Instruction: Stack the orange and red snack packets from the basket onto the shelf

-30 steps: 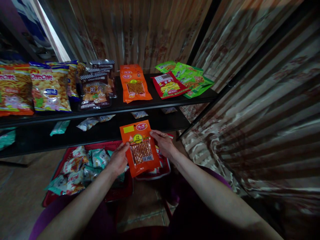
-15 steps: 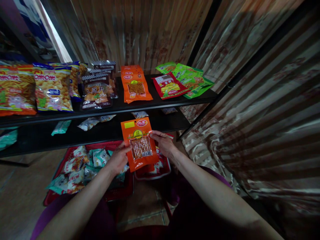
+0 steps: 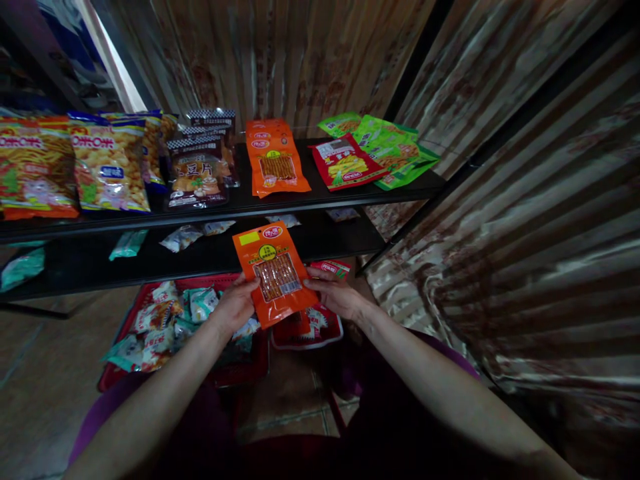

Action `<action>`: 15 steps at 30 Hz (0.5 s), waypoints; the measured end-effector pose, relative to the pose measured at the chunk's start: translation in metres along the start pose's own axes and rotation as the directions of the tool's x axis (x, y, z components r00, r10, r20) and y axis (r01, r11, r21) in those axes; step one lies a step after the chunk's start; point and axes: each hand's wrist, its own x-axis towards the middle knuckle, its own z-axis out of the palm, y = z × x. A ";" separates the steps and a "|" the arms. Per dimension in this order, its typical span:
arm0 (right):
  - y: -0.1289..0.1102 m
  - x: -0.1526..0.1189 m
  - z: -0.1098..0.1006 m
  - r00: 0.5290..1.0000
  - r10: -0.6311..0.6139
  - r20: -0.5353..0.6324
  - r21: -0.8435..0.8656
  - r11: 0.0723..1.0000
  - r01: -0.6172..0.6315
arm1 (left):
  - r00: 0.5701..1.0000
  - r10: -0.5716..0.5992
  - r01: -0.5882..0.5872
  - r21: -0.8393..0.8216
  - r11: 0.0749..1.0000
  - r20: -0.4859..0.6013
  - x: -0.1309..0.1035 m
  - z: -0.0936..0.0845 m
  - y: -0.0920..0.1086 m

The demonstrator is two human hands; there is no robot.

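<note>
An orange snack packet [image 3: 278, 276] with a clear window showing brown sticks is held up between both hands, tilted slightly, in front of the lower shelf. My left hand [image 3: 239, 305] pinches its left edge, thumb on the front. On its right edge my right hand [image 3: 334, 292] has a grip too. Below and behind the packet stand a red basket [image 3: 265, 370] of small white and teal packets and a smaller red tray [image 3: 300, 344]. A similar orange packet [image 3: 277, 160] lies on the upper shelf [image 3: 240, 200].
Along the upper shelf are yellow snack bags [image 3: 111, 163], brown packets [image 3: 197, 173], a red packet [image 3: 347, 162] and green packets [image 3: 390, 148]. Small packets, one teal [image 3: 129, 244], lie on the lower shelf [image 3: 90, 270]. A draped striped curtain [image 3: 525, 220] hangs at the right.
The orange packet has shifted slightly left and up, tilting a little more. My right hand has slid lower along its right edge. The view has shifted slightly.
</note>
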 end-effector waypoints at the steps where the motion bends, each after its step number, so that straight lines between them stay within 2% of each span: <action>1: 0.003 0.000 -0.002 0.999 -0.034 -0.040 -0.079 0.996 0.031 | 1.000 -0.004 0.004 -0.001 1.000 -0.001 0.000 0.000 -0.001; 3: 0.007 0.001 -0.003 0.966 -0.205 -0.157 -0.317 0.937 0.148 | 1.000 0.001 -0.001 0.002 1.000 -0.005 -0.001 0.000 -0.003; 4: 0.009 0.000 -0.002 0.924 -0.334 -0.186 -0.467 0.857 0.216 | 1.000 0.011 -0.011 0.005 1.000 -0.012 -0.001 0.000 -0.005; 5: 0.010 -0.001 -0.001 0.871 -0.462 -0.166 -0.614 0.740 0.276 | 0.999 0.027 -0.027 0.008 1.000 -0.027 -0.001 -0.001 -0.006; 6: 0.012 -0.003 0.002 0.823 -0.560 -0.095 -0.731 0.600 0.324 | 0.998 0.050 -0.049 0.011 0.999 -0.049 -0.002 -0.001 -0.009; 7: 0.013 -0.006 0.005 0.794 -0.607 0.004 -0.807 0.467 0.361 | 0.995 0.075 -0.074 0.013 0.997 -0.071 -0.002 -0.001 -0.011; 8: 0.015 -0.009 0.009 0.792 -0.602 0.103 -0.842 0.371 0.391 | 0.991 0.099 -0.097 0.019 0.995 -0.088 -0.003 0.000 -0.015; 9: 0.018 -0.013 0.013 0.812 -0.556 0.177 -0.851 0.327 0.410 | 0.988 0.123 -0.120 0.030 0.992 -0.095 -0.004 0.002 -0.019; 10: 0.021 -0.017 0.017 0.847 -0.484 0.219 -0.846 0.338 0.412 | 0.986 0.141 -0.137 0.049 0.989 -0.092 -0.006 0.004 -0.023; 11: 0.024 -0.020 0.020 0.886 -0.403 0.229 -0.832 0.392 0.393 | 0.986 0.152 -0.146 0.077 0.986 -0.075 -0.009 0.007 -0.028; 13: 0.032 -0.023 0.026 0.942 -0.265 0.206 -0.758 0.565 0.325 | 0.987 0.159 -0.154 0.158 0.975 -0.025 -0.017 0.014 -0.038; 15: 0.039 -0.022 0.028 0.961 -0.218 0.171 -0.630 0.725 0.277 | 0.991 0.130 -0.129 0.250 0.960 0.013 -0.024 0.020 -0.044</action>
